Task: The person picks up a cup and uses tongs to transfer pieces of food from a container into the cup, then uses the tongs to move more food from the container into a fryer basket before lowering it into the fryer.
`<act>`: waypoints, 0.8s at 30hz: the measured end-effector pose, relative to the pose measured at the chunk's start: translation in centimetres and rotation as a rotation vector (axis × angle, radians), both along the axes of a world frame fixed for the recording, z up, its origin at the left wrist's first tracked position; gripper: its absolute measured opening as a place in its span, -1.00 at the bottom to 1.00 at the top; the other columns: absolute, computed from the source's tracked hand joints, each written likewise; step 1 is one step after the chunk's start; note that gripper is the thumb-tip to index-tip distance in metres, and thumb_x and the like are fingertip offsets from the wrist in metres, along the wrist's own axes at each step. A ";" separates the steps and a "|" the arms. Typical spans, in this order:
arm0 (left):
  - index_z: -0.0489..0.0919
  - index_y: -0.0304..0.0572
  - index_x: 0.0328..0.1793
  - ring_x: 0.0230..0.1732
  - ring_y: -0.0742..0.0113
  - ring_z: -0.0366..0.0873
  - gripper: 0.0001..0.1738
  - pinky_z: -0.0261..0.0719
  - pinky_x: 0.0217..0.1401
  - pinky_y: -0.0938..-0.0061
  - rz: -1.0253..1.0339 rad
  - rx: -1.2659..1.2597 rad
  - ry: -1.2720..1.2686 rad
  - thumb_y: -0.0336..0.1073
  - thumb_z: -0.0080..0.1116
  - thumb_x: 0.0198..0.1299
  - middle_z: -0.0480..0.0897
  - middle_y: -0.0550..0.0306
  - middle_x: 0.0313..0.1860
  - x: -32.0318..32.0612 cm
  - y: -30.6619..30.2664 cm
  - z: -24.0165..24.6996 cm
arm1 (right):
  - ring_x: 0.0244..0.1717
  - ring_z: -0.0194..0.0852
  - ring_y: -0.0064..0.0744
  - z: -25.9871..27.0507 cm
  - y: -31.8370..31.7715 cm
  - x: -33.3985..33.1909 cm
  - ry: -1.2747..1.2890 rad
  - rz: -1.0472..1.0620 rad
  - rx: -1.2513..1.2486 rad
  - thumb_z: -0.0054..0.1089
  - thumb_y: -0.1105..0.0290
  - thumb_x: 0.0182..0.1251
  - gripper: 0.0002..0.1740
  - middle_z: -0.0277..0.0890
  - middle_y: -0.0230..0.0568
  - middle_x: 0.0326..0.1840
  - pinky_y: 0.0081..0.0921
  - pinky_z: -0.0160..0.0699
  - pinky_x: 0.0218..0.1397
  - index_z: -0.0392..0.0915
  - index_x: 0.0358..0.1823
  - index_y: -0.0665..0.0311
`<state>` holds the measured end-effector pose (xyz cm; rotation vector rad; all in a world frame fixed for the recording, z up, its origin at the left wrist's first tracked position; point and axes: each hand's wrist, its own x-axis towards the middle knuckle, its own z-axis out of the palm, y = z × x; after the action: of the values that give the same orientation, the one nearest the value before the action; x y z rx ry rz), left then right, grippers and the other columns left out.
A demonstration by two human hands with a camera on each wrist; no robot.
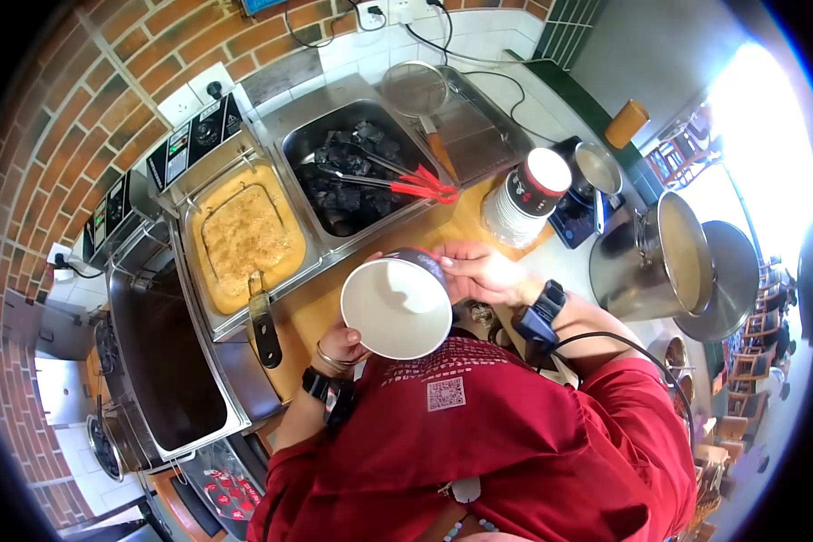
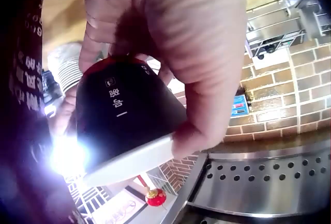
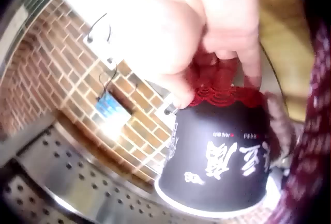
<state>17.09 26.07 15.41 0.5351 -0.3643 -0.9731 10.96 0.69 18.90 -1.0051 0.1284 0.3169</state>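
A paper bowl (image 1: 397, 312), white inside, is tipped with its wide mouth toward the head camera, in front of the red apron. My left hand (image 1: 341, 343) grips it by the side, thumb at the white rim; in the left wrist view that hand (image 2: 176, 33) wraps over the dark printed wall. At the red-patterned base, the fingers of my right hand (image 1: 479, 271) hold the bowl from the other side. The right wrist view shows these fingers curled at the base of the black bowl (image 3: 217, 157) with white lettering.
Ahead are a vat of yellowish frothy liquid (image 1: 248, 230) with a black-handled basket, and a basin of dark pieces (image 1: 357, 154) with red-tipped tongs (image 1: 425, 185). Stacked paper bowls (image 1: 515, 212) stand right, near a scale (image 1: 578, 217) and a large steel pot (image 1: 637, 262). A strainer (image 1: 415, 88) lies behind.
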 end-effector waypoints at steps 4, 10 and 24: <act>0.04 -0.29 0.53 0.34 0.06 0.39 0.12 0.44 0.35 0.23 0.050 0.201 0.125 -0.10 0.43 -0.12 0.37 -0.10 0.36 -1.1 3.6 -5.2 | -0.03 0.50 -0.11 -0.6 -3.9 7.0 -0.787 -0.206 -1.483 0.36 0.29 0.11 -0.61 0.50 -0.11 -0.09 -0.27 0.47 0.03 0.49 -0.05 0.24; 0.13 -0.34 0.49 0.33 0.07 0.39 0.04 0.38 0.37 0.21 0.243 0.329 0.120 -0.03 0.37 -0.08 0.39 -0.10 0.34 -3.0 4.4 -5.3 | 0.13 0.41 -0.01 -0.5 -4.1 15.5 -0.427 0.092 -2.017 0.32 0.11 0.11 -0.42 0.52 -0.09 0.00 -0.18 0.34 0.21 0.42 0.12 0.20; 0.12 -0.34 0.50 0.34 0.09 0.38 0.02 0.33 0.40 0.22 0.364 0.327 0.224 -0.03 0.35 -0.02 0.39 -0.09 0.35 -5.0 6.7 -6.3 | 0.01 0.57 0.08 12.4 -6.7 19.7 -0.473 0.590 -2.278 0.27 -0.09 0.19 -0.33 0.62 0.03 -0.12 -0.10 0.55 0.03 0.45 0.18 0.23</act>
<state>12.10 32.80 9.07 0.7510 0.0964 -0.7301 30.71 -5.97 31.25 -3.3687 -0.3869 0.3788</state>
